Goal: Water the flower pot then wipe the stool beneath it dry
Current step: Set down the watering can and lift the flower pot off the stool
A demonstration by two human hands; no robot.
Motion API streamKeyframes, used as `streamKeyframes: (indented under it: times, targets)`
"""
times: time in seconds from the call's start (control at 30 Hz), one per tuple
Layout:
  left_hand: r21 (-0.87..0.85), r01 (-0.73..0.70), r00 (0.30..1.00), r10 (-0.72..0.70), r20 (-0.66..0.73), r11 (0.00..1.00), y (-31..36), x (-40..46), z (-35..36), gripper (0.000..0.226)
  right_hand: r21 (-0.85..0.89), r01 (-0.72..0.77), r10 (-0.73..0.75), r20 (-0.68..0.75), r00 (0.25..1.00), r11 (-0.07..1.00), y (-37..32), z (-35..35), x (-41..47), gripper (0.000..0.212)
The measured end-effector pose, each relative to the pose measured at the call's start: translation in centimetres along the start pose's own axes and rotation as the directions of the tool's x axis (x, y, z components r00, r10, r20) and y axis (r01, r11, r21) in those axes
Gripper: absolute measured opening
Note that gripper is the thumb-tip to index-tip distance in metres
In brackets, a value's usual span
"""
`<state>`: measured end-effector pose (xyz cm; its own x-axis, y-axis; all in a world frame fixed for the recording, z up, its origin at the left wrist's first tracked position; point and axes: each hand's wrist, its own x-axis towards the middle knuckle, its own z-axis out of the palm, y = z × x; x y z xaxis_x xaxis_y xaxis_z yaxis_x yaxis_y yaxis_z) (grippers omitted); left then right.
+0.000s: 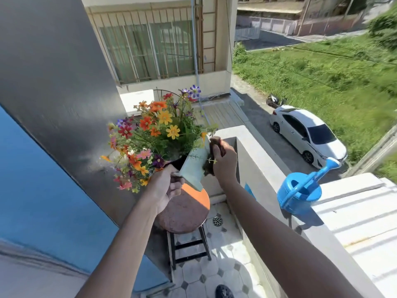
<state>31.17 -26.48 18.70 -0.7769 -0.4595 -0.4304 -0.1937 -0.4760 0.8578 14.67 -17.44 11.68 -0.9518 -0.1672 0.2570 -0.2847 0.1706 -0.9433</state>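
Observation:
My left hand (166,188) holds a pale square flower pot (194,166) by its lower edge. It is lifted and tilted to the left above the stool (184,214). Orange, yellow and purple flowers (154,134) spill out of the pot toward the upper left. My right hand (223,160) grips a dark brown cloth (214,147) and presses it against the pot's right side. The round wooden stool seat is bare, partly in sunlight, on dark legs. A blue watering can (300,192) stands on the balcony wall to the right.
The balcony parapet (257,164) runs along the right, with a drop to a street and a white car (309,134) beyond. A grey wall (53,82) and a blue panel (32,179) close the left. A floor drain (217,221) lies in the tiled floor beside the stool.

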Motion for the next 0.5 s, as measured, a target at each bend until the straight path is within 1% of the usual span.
streamKeyframes:
  times: [0.07, 0.13, 0.17, 0.23, 0.3, 0.37, 0.4, 0.43, 0.5]
  targets:
    - [0.030, 0.006, 1.000, -0.007, 0.011, 1.000, -0.2, 0.2, 0.0, 0.019, 0.046, 0.016, -0.016, -0.010, 1.000, 0.999, -1.9, -0.2, -0.1, 0.014]
    - [0.048, 0.007, 1.000, -0.008, 0.021, 0.999, -0.3, 0.4, 0.2, 0.013, 0.050, 0.098, -0.096, -0.035, 0.995, 0.994, -4.1, -0.2, -0.7, 0.021]
    - [0.039, 0.009, 1.000, -0.009, 0.022, 0.999, -0.2, 0.6, 0.2, 0.013, 0.061, 0.132, -0.130, -0.025, 0.991, 0.989, -4.9, -0.1, -1.4, 0.019]
    - [-0.015, 0.017, 1.000, -0.016, 0.012, 1.000, 0.2, 1.0, 0.2, 0.017, 0.098, 0.194, -0.197, 0.030, 0.980, 0.976, -5.6, 0.1, -3.9, 0.006]
    - [-0.063, 0.017, 1.000, -0.018, -0.006, 0.998, 0.9, 1.4, -0.1, 0.021, 0.114, 0.254, -0.266, 0.106, 0.958, 0.960, -4.5, 0.2, -6.9, 0.015]
    - [-0.063, 0.013, 1.000, -0.015, -0.020, 0.998, 1.3, 1.6, -0.5, 0.019, 0.081, 0.304, -0.314, 0.172, 0.934, 0.949, -2.3, 0.1, -8.9, 0.020]
    - [-0.055, 0.012, 1.000, -0.013, -0.021, 0.998, 1.3, 1.6, -0.7, 0.018, 0.060, 0.295, -0.301, 0.190, 0.935, 0.954, -1.2, 0.0, -9.5, 0.020]
    - [-0.047, 0.010, 1.000, -0.011, -0.021, 0.999, 1.3, 1.6, -0.8, 0.017, 0.040, 0.255, -0.258, 0.185, 0.948, 0.966, -0.4, 0.0, -9.7, 0.020]
    - [-0.037, 0.004, 0.999, -0.005, -0.032, 0.999, 0.9, 1.5, -1.0, 0.017, 0.029, 0.139, -0.142, 0.161, 0.977, 0.990, 0.1, -0.1, -9.6, 0.019]
